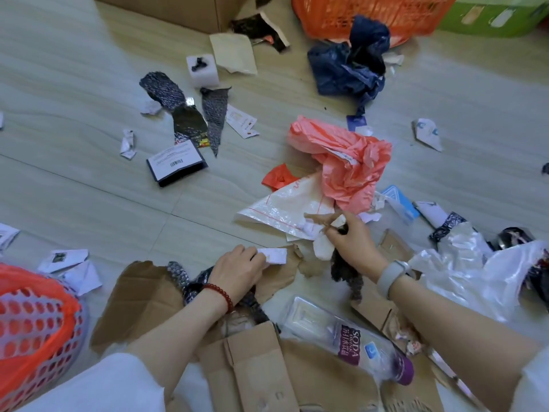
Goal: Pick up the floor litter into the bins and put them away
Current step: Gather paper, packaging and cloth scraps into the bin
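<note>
Both your hands hold scraps, left hand [237,270] pinching white paper [274,255], right hand [352,240] bunching bits; the lined basket [35,319] waits at eight o'clock, nearest your left.

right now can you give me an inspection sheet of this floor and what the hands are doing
surface: pale tiled floor, strewn with litter
job's things: lavender basket with orange liner at lower left; orange basket at top
clutter: pink plastic bag, dark blue bag, soda bottle, torn cardboard, white foam block, paper scraps
hands: left hand pinches a white paper scrap; right hand grips mixed scraps
cables: nothing seen
surroundings: cardboard box and green bin at top
</note>
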